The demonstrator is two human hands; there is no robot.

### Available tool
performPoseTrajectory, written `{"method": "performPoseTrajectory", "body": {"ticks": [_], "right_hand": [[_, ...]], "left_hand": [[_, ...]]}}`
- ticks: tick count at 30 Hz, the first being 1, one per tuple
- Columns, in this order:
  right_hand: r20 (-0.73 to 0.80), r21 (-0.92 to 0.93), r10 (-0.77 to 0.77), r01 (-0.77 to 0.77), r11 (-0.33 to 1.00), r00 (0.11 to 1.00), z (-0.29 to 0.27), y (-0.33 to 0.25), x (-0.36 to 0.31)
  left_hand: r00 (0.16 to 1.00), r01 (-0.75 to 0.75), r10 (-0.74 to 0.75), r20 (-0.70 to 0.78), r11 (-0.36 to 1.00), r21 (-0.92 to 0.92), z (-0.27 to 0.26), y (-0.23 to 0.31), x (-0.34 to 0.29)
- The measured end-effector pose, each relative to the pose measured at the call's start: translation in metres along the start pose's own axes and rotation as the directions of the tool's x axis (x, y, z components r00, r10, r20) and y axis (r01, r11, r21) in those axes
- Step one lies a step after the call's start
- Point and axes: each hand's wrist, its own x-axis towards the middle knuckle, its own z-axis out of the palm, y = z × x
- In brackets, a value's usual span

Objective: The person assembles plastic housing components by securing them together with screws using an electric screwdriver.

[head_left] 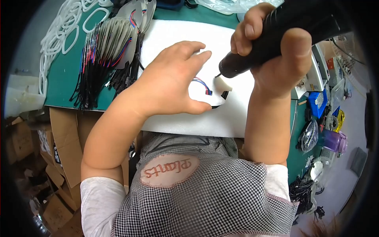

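In my right hand [272, 43] is a black cylindrical electric screwdriver [244, 61], my fingers and thumb wrapped round its body. Its thin bit points down at a rounded white part [205, 98] lying on the white foam sheet [177, 126]. A short bundle of red and blue wires [201, 82] with a small dark plug comes off this part, and cream and black pieces show at its right edge. My left hand [169, 79] spans the part from the left, thumb at its near edge and fingers curved at the far side. The palm hides much of it.
Left of the foam stands a dense row of grey flat parts with black and coloured leads [104, 43]. White rings [59, 35] lie beyond. To the right are a blue tray [317, 103], a purple bottle [334, 140] and black cables [304, 193]. Cardboard boxes [65, 146] stand at lower left.
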Motion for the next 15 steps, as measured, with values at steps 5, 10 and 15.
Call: {"method": "performPoseTrajectory", "body": {"ticks": [5, 10, 15], "right_hand": [[-0.096, -0.087, -0.066, 0.058, 0.995, 0.993, 0.021, 0.000, -0.005], [-0.420, 0.022, 0.053, -0.049, 0.999, 0.906, 0.041, -0.005, -0.007], [-0.430, 0.039, 0.042, -0.028, 0.999, 0.902, 0.044, -0.006, -0.009]], "left_hand": [[0.999, 0.015, -0.015, 0.036, 1.000, -0.007, 0.014, -0.004, -0.001], [0.999, 0.023, -0.023, 0.034, 1.000, -0.001, 0.016, -0.007, -0.003], [0.999, 0.021, -0.020, 0.030, 1.000, -0.011, 0.014, -0.006, -0.004]]}}
